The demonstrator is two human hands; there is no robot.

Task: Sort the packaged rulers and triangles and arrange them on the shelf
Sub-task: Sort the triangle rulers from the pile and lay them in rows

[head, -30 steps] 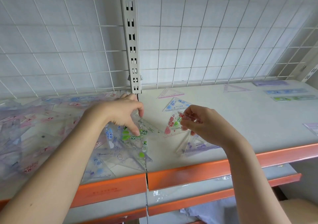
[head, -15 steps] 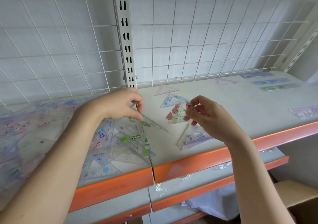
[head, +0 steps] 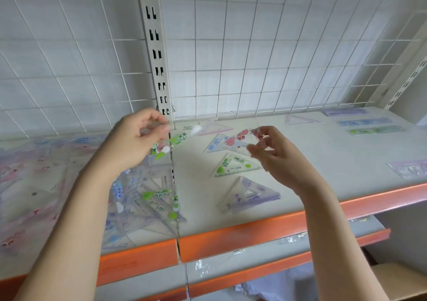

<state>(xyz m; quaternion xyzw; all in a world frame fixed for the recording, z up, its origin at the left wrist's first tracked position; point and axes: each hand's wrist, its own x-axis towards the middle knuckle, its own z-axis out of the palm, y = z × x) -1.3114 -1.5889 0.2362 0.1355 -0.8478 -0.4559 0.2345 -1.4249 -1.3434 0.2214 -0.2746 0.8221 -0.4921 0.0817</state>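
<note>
I have both hands up over the grey shelf with the orange front lip (head: 254, 224), each with a packaged triangle. My left hand (head: 129, 143) has its grip pinched on the green-printed clear plastic triangle in its wrapper (head: 178, 138), lifted off the heap and blurred with motion, so I cannot tell how firmly the fingers have it. My right hand (head: 275, 155) has thumb and fingertips pinched on a corner of the red-printed clear triangle (head: 240, 136), which hangs above the sorted row at about 1 o'clock from the shelf seam.

Below the right hand, laid out apart from one another, are a blue-printed triangle (head: 216, 144), a second green-printed triangle (head: 233, 165) and a purple-tinted stack of triangles (head: 251, 195). At 9 o'clock lies the unsorted heap of wrapped rulers and triangles (head: 143, 199), overlapping and reaching the shelf's front edge. Far off at 2 o'clock, three long packaged rulers (head: 365, 122) sit in a tidy column.

The risks I judge from here: the wrappers look slick, and a corner pinch could let a triangle swing and drop onto the wrong colour group. The heap is loose at the lip, so a forearm brushing it could send pieces sliding off towards the lower shelf. With two pieces in the air, I could also mix up which pile each belongs to
</note>
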